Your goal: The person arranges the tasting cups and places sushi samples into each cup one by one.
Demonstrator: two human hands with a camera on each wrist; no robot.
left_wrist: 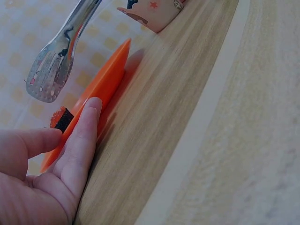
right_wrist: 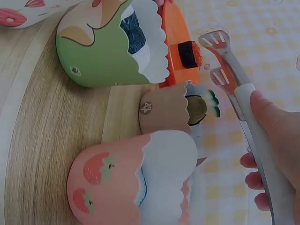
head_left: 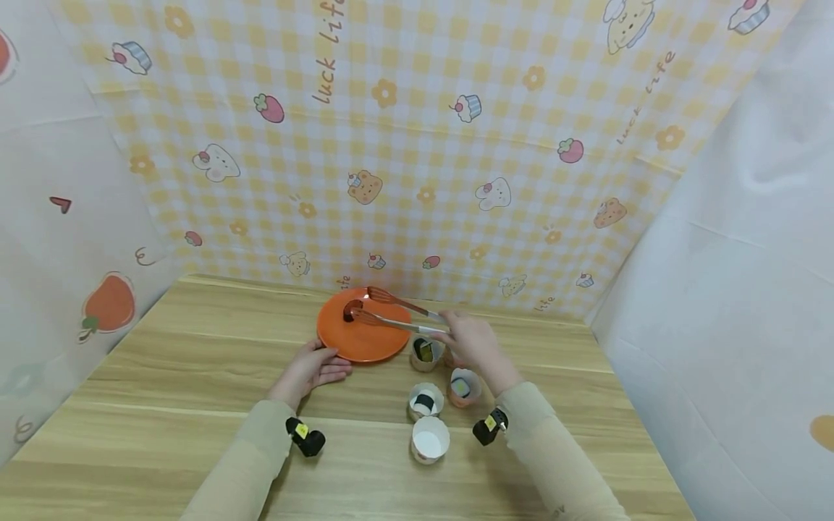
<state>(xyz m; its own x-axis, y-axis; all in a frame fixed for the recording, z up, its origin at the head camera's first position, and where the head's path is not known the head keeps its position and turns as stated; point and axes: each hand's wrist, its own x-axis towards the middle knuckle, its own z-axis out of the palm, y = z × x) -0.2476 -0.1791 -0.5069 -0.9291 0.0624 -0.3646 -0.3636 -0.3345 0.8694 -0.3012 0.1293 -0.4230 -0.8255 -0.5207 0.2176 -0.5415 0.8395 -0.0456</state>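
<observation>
My left hand grips the near-left rim of an orange plate, thumb above and fingers along its edge. A roe-topped sushi piece wrapped in black seaweed sits on the plate. My right hand holds tongs with pale handles; their slotted heads are spread apart over the plate near the sushi. In the head view the plate colours the metal heads. Between them and the sushi a gap shows in the right wrist view.
Several paper cups stand right of the plate: a tan cup, a pink strawberry cup and a green cup hold sushi pieces. Nearest me is a white-lined cup. Another is partly hidden under my right hand. A patterned cloth hangs behind.
</observation>
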